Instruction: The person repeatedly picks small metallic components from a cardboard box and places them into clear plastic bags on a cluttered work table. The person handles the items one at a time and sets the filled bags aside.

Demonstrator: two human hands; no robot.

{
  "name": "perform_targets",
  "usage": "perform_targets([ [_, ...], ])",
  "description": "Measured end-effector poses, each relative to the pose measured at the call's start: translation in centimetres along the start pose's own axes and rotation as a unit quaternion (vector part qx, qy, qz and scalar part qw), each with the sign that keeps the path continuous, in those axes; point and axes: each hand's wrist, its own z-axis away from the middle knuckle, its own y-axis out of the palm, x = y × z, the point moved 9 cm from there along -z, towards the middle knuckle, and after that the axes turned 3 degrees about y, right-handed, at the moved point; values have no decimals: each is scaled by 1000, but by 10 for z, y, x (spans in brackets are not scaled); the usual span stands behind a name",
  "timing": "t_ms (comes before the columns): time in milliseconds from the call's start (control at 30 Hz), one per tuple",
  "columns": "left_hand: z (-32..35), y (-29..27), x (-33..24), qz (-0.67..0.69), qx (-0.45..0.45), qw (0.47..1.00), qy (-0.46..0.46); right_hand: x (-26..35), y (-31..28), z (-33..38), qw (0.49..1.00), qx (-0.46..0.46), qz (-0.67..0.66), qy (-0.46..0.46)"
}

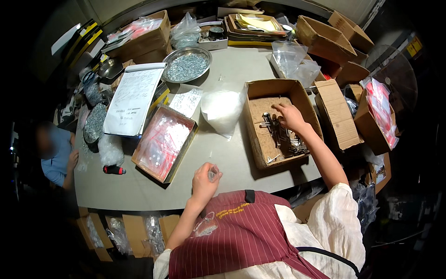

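My left hand (203,186) is above the table's front edge, its fingers curled round a small clear plastic bag (213,174). The bag's opening faces up between thumb and fingers. My right hand (291,118) reaches into an open cardboard box (258,157). Its fingers are apart, just over a pile of dark metal pieces (276,136), and I see nothing held in them. More of these narrow pieces lie toward the box's near right corner (297,148). Some of the pile is hidden under my right hand and wrist.
A shallow box of red-marked bags and small white pieces (162,144) stands left of centre. Beside it are a clipboard (131,100), a white plastic bag (222,111) and a metal bowl of small metal parts (187,65). Cartons (325,39) crowd the right. A person (58,156) is at the left.
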Motion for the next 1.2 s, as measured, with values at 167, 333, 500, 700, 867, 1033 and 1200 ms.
perform_targets([
  [167,8,-4,16,-19,2,999,-28,-20,7,-8,995,0,-65,75],
  [333,5,4,8,11,18,999,-24,-3,21,-20,996,14,-83,32],
  [500,-2,5,-7,0,18,1000,7,-7,38,-38,997,32,-43,47],
  [700,0,0,-2,-38,8,999,16,-59,64,-41,984,85,-86,134],
  [867,13,-5,10,-47,-13,999,2,-66,53,-25,962,95,-139,215],
  [1033,8,0,6,-10,-6,1000,-6,-50,47,-27,983,43,-88,155],
  [1200,4,3,-3,-5,-6,1000,8,-28,40,-35,995,-6,-70,73],
])
